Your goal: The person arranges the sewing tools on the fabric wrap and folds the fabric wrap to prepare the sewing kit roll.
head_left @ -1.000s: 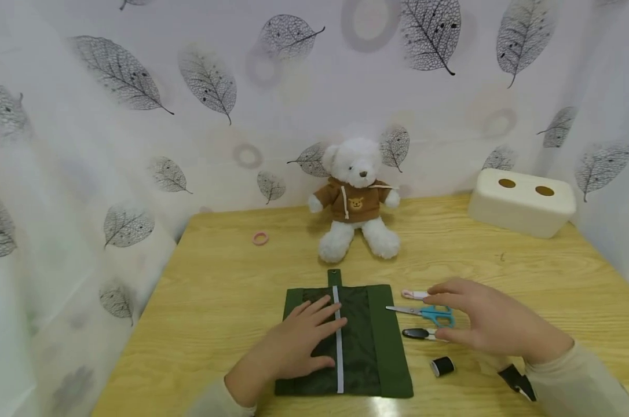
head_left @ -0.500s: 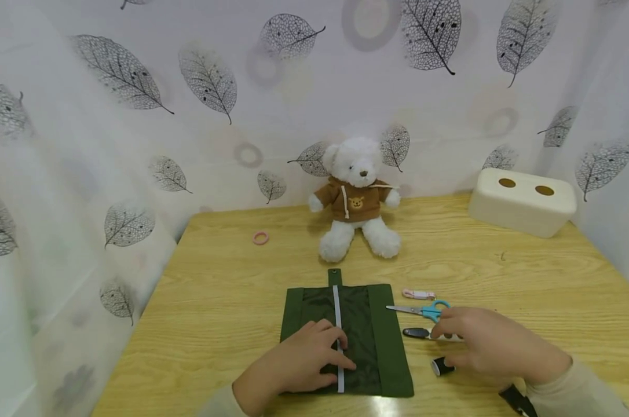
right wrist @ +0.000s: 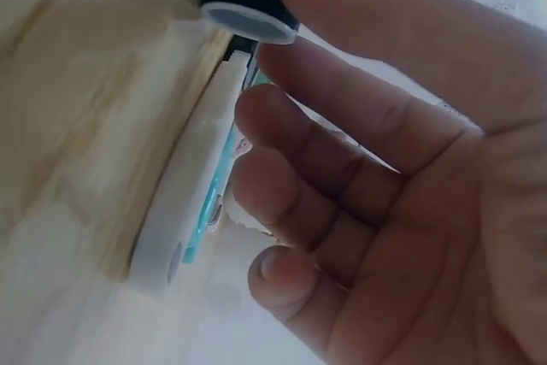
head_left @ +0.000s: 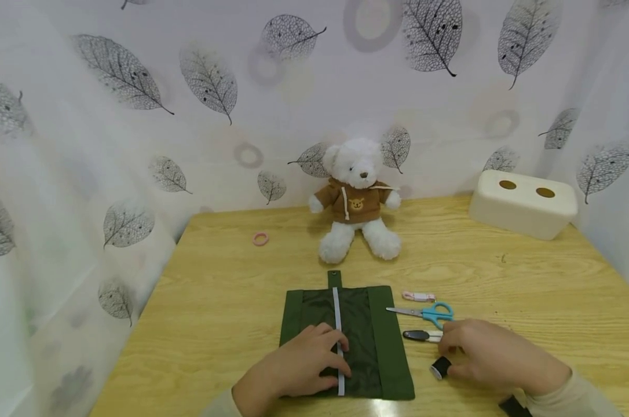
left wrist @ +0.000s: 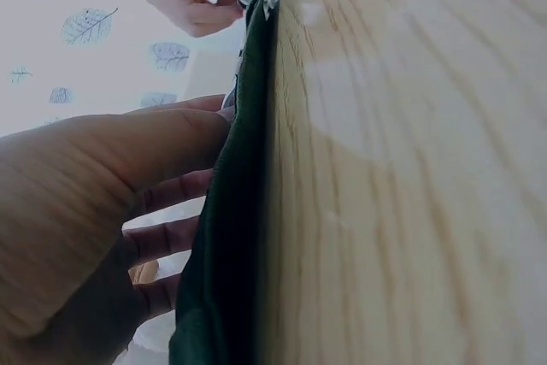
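We observe the right hand (head_left: 483, 353) pinching the black thread spool (head_left: 441, 368) between thumb and forefinger, to the right of the green cloth case (head_left: 391, 347) and near the black-and-white tool (head_left: 419, 335). We find the left hand (head_left: 305, 362) resting on the case, fingers apart and slightly bent.

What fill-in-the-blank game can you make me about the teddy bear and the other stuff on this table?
1. The teddy bear wears a hoodie that is coloured ____.
2. The cream box has ____ holes in its top.
3. The hand at the black thread spool is the person's ____ one.
4. In the head view, the pink ring lies to the ____ of the bear.

Missing words: brown; two; right; left.
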Demonstrator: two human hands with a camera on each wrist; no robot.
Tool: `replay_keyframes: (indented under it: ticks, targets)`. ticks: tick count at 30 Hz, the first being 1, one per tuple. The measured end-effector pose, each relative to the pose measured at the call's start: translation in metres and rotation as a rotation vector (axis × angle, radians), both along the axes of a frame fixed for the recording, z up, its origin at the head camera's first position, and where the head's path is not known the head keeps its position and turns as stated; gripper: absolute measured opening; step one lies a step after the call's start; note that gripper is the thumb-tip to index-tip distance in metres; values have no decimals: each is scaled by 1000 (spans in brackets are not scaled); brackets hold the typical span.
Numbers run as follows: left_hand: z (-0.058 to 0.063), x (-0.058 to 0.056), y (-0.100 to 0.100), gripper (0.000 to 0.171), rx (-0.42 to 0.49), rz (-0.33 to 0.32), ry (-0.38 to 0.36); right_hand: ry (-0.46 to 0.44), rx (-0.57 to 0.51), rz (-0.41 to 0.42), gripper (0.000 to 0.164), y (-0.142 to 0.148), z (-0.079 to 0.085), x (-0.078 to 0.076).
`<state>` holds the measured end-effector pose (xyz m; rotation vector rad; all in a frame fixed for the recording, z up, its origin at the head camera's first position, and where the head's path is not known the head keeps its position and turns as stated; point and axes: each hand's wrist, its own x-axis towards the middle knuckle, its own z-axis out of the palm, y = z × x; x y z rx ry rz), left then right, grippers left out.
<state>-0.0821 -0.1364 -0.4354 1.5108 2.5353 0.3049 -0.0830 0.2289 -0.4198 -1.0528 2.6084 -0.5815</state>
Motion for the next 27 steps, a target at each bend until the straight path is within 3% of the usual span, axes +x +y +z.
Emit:
replay_keyframes:
  ticks: [9,14,22,27]
  targets:
    - [-1,0,-2,21,11,18,-68,9,12,3,16,-1,-3,2]
    - [0,0,-3,26,6,42,-90,65,-41,26,19,-4,-4,1]
    - [-1,2,-4,25,10,8,-20,127,-112,80,25,-18,-1,0]
    - [-3,2,-3,21,-4,23,-34,139,-205,152,34,-33,-4,-2]
